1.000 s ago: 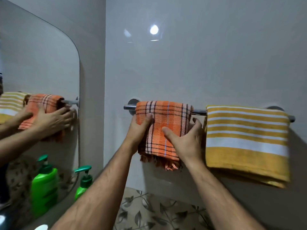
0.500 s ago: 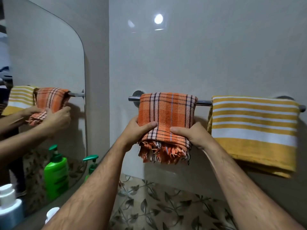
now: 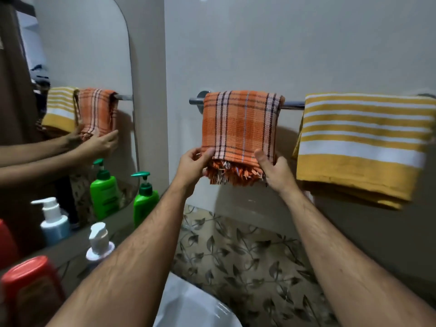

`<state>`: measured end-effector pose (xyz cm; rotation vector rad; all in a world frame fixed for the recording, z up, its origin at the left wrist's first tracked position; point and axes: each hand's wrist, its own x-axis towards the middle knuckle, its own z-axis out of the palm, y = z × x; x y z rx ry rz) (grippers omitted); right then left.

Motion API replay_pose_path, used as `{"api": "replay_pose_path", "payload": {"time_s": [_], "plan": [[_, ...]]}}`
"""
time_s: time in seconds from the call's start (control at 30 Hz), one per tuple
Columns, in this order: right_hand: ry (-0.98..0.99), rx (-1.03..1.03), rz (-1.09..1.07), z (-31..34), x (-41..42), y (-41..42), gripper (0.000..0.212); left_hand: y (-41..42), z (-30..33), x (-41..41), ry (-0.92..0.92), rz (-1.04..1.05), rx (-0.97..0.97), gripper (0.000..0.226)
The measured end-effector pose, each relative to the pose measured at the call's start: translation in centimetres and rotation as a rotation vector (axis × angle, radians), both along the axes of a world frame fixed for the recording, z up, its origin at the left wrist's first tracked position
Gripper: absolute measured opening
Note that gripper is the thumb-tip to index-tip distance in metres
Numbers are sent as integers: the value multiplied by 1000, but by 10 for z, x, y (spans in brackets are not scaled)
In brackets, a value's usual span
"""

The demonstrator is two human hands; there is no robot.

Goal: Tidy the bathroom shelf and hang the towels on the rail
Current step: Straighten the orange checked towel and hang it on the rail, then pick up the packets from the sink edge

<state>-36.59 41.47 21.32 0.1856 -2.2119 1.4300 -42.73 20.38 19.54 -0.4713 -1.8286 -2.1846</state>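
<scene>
Doing: we're squaring up the orange towel point(image 3: 239, 128) on the rail point(image 3: 291, 105), next to the yellow towel point(image 3: 361, 142)
Hands: our left hand point(image 3: 192, 165) and right hand point(image 3: 274, 169) each pinch a bottom corner by the fringe
Risk: tug one side harder and we reckon it slides off, probably onto the sink point(image 3: 195, 310)
Shelf: bottles like the green bottle point(image 3: 145, 199) look lined up
</scene>
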Motion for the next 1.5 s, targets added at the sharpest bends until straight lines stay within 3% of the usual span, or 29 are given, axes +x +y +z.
{"api": "replay_pose_path", "payload": {"time_s": [0.1, 0.2, 0.23, 0.33, 0.47, 0.53, 0.67, 0.73, 0.8, 0.87, 1.0, 1.13, 1.33, 1.5], "plan": [[-3, -98, 18, -29, 10, -6, 93, 10, -26, 18, -61, 80, 16, 34], [-103, -160, 117, -67, 4, -5, 112, 17, -62, 39, -118, 153, -70, 38], [-134, -142, 148, -81, 1, -3, 107, 20, -74, 47, -131, 180, -98, 36], [-178, 30, 273, -123, -5, 3, 80, 28, -113, 76, -121, 304, -287, 38], [-266, 190, 407, -180, 8, -4, 110, 28, -182, 125, -144, 504, -700, 58], [-318, 264, 468, -210, 20, -11, 103, 23, -218, 151, -202, 521, -838, 73], [-428, 410, 642, -276, 38, -33, 106, 1, -283, 212, -419, 547, -1004, 80], [-452, 517, 708, -301, 54, -47, 96, -14, -306, 242, -510, 589, -1090, 87], [-447, 631, 767, -323, 70, -64, 105, -32, -324, 272, -560, 637, -1158, 86], [-425, 721, 828, -339, 86, -82, 113, -48, -338, 300, -623, 662, -1187, 92], [-338, 838, 959, -366, 116, -126, 81, -79, -360, 347, -730, 706, -1229, 111], [-353, 931, 1048, -383, 143, -174, 87, -113, -376, 390, -844, 755, -1266, 117], [-361, 952, 1055, -401, 164, -231, 105, -165, -394, 416, -955, 762, -1327, 91], [-295, 930, 1010, -400, 159, -266, 72, -195, -405, 404, -977, 835, -1360, 86]]}}
